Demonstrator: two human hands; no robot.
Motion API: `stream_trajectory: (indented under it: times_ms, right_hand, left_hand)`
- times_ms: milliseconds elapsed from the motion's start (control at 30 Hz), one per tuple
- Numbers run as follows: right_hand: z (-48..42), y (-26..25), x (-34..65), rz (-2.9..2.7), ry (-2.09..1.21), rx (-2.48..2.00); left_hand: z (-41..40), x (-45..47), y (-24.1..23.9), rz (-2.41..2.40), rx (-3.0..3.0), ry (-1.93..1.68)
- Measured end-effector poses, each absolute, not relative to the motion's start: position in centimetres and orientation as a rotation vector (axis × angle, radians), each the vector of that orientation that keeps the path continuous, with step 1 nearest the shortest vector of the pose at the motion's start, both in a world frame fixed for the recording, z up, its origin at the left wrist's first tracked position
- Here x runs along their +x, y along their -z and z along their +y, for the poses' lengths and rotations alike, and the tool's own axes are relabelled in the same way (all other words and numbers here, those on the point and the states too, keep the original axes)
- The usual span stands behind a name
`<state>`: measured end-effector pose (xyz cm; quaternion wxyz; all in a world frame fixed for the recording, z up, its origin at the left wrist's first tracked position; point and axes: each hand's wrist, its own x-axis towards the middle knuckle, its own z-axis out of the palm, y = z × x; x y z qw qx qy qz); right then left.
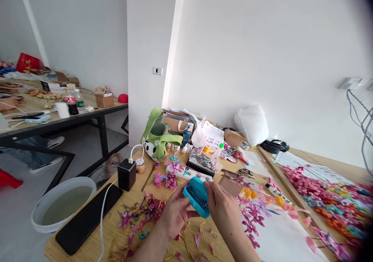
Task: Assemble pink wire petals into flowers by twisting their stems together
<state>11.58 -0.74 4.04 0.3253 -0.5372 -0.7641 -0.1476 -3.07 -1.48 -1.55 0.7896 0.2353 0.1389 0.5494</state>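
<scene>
Above the table, a small oval blue case (197, 196) is parted along its edge, with a darker inside and a little something metallic-looking that I cannot make out. My left hand (176, 211) is closed round its left and lower side. The fingers of my right hand (223, 203) pinch the case's right half. Magenta flower pieces (153, 207) with gold wires lie in a heap left of my left hand. Loose petals and wire stems (197, 239) are scattered below the case. To the right of my right hand, purple flowers (253, 217) rest partly on a white sheet (284, 234).
A black phone (89, 219) and a black charger block (127, 174) sit near the table's left edge, joined by a white cable. Beyond are a green bag (155, 133), bottles and a tray of small parts (201, 161). A water bucket (64, 199) stands at left; another person's hand (10, 102) shows farther off.
</scene>
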Motion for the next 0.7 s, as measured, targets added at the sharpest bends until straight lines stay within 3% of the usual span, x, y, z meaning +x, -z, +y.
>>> stream_trajectory:
  times_ms: [333, 533, 700]
  right_hand:
    - [-0.3, -4.6, 11.6, -2.008, 0.211, -1.442]
    - [0.2, -4.4, 12.2, -1.799, 0.427, -1.549]
    - [-1.3, -3.7, 11.7, -1.992, 0.24, -1.608]
  left_hand:
    - [-1.4, -3.1, 1.7, 0.373, 0.419, -1.142]
    - [-1.3, -2.5, 2.3, 0.433, 0.441, -1.146]
    - [-1.2, -2.3, 2.5, 0.509, 0.432, -1.169]
